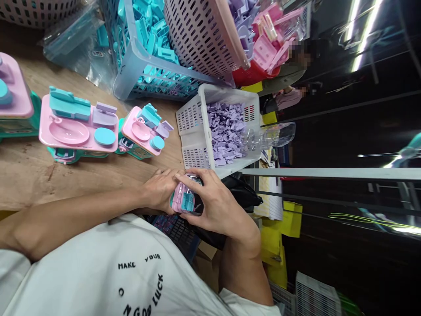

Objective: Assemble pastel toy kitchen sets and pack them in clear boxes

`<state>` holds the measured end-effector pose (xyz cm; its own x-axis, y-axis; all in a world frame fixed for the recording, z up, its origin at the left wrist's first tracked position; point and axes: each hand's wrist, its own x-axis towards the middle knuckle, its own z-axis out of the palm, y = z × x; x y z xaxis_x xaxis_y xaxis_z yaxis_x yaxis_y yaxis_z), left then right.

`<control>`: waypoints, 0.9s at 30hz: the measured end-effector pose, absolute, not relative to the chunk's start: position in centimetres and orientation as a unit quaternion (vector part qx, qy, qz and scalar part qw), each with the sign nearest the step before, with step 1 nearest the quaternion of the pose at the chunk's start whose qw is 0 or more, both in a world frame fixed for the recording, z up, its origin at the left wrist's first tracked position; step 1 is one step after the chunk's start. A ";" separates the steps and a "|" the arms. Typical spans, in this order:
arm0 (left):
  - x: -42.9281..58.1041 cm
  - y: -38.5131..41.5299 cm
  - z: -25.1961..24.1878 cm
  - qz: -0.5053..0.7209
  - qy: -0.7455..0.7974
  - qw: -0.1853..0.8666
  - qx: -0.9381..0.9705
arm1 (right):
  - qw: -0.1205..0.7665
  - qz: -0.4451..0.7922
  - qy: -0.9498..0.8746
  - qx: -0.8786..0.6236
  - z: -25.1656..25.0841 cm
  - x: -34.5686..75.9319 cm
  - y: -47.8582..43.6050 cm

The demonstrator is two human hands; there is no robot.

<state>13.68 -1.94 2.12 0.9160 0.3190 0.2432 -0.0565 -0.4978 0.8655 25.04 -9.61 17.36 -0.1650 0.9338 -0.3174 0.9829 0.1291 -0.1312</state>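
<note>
My left hand (pixel 161 191) and my right hand (pixel 212 199) are both closed around a small pink and teal toy piece (pixel 184 199) with a glossy, see-through part. The left fingers wrap its left side; the right ones span its right side, and part of it is hidden. Left of the hands, a pink-topped toy kitchen unit (pixel 141 131) stands tilted in the view, with a basin and teal and purple parts. Farther left is a similar larger-looking unit (pixel 79 134), and another (pixel 16 96) is cut off by the left edge.
A white basket (pixel 194 145) of purple parts stands beyond my hands on the wooden table (pixel 29 180). Above are a blue basket (pixel 131 74) of teal parts, a pink basket (pixel 200 35) and plastic bags (pixel 75 52). Two people (pixel 289 97) and yellow bins (pixel 291 219) are at right.
</note>
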 end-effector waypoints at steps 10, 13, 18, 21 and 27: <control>13.9 -2.2 0.9 0.201 0.069 0.510 0.834 | -0.001 -0.139 0.714 0.686 15.7 26.1 -11.9; 13.8 -2.2 1.1 0.202 0.072 0.498 0.840 | -0.008 -0.131 0.720 0.681 15.2 26.2 -12.3; 13.8 -1.9 1.7 0.193 0.074 0.490 0.847 | -0.039 -0.126 0.721 0.680 15.0 26.4 -12.7; 13.8 -1.8 1.8 0.192 0.075 0.489 0.847 | -0.031 -0.135 0.720 0.680 15.2 26.2 -12.7; 13.7 -1.9 2.2 0.183 0.083 0.499 0.843 | 0.020 -0.146 0.704 0.694 16.1 25.6 -12.0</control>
